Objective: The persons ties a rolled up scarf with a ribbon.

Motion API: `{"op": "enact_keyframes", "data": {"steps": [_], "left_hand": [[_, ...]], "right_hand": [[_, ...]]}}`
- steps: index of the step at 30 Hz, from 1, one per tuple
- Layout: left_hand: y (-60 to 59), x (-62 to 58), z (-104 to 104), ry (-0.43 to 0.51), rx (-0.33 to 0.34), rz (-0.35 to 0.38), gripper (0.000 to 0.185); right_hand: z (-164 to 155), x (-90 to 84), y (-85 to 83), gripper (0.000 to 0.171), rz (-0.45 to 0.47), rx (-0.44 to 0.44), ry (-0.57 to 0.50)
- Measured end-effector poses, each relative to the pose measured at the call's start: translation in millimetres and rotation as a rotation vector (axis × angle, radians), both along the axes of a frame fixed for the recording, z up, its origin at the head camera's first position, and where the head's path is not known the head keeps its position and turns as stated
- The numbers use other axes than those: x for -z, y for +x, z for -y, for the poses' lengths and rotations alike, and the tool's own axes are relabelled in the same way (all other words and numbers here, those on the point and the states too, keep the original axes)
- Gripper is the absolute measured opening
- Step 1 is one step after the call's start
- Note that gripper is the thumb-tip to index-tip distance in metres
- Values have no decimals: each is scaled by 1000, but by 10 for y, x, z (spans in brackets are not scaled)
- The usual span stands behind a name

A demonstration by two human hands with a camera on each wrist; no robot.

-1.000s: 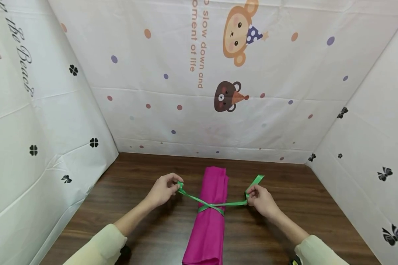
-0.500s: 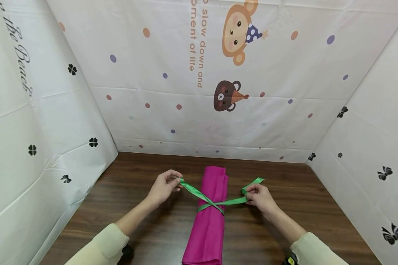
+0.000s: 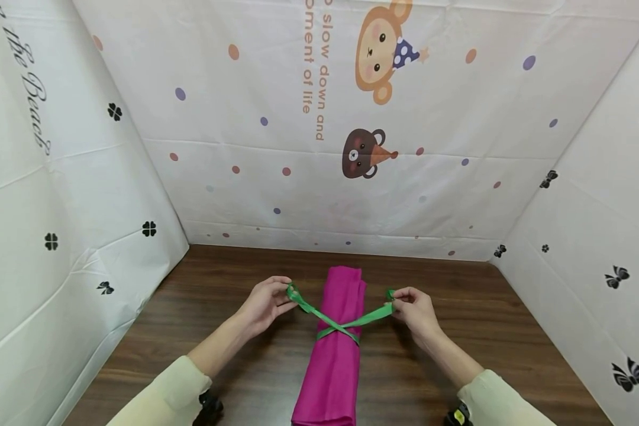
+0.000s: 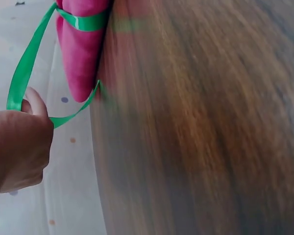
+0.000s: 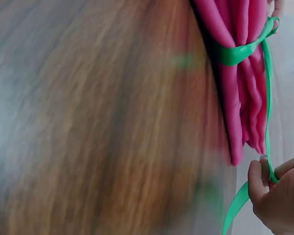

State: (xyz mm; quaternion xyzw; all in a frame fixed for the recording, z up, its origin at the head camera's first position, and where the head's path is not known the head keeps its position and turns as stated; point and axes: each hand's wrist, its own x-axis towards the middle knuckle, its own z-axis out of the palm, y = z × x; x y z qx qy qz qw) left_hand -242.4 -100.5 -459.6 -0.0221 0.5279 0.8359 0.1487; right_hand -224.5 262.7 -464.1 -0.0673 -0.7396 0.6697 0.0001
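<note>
Soft, even light is filling the head view, which is staying sharp while bending at its edges. Faint shadows are lying under the fingers (image 3: pixel 279 296). In both wrist views the surface (image 4: pixel 201 127) is smearing with blur.

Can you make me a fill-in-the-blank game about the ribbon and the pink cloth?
1. The ribbon is the colour ____.
2. The ribbon goes around a rolled pink ____.
3. The left hand and the right hand each pinch one ____ of the ribbon.
4. The roll lies on a brown wooden ____.

Missing words: green, cloth, end, table
</note>
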Motion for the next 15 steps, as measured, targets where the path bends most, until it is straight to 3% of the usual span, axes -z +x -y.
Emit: {"op": "enact_keyframes", "data": {"steps": [7,15], "left_hand": [[11,-41,-59,-4,0,1,17],[7,-34,-63,-109,77,-73,30]], "right_hand": [[96,-57,-7,22,-41,-1,-55],[173,-118,1,24,-85,20,-70]]}}
